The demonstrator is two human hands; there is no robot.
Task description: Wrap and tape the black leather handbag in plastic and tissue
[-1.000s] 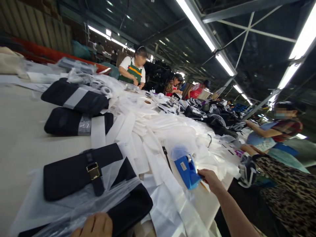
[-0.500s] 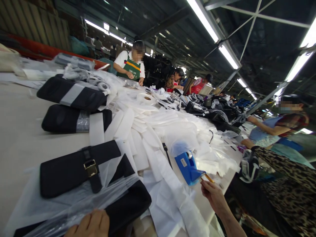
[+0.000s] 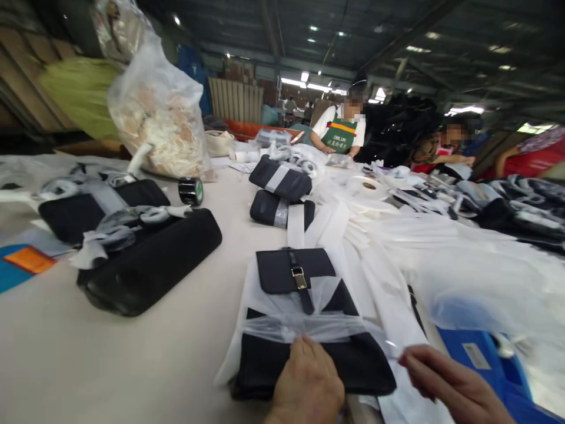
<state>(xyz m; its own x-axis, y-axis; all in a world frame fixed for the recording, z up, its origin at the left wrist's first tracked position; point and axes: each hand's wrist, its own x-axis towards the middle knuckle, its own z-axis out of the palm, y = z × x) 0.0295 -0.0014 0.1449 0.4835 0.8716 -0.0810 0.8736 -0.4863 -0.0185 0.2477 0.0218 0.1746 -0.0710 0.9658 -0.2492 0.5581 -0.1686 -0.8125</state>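
On my left, a black bundle (image 3: 154,265) lies well apart. My left hand (image 3: 306,380) rests on the buckled bag (image 3: 362,362) in front of me. Its fingers lie together; I cannot tell if they pinch the clear wrap (image 3: 271,328). The bag's near fold runs long from side to side. My right hand (image 3: 450,377) is just beside its right end, fingers curled; I cannot tell if they hold anything. Next comes the blue tape holder (image 3: 457,347).

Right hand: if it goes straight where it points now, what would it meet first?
Probably the translucent plastic film across the black buckled bag, near its right edge; depth is hard to judge.
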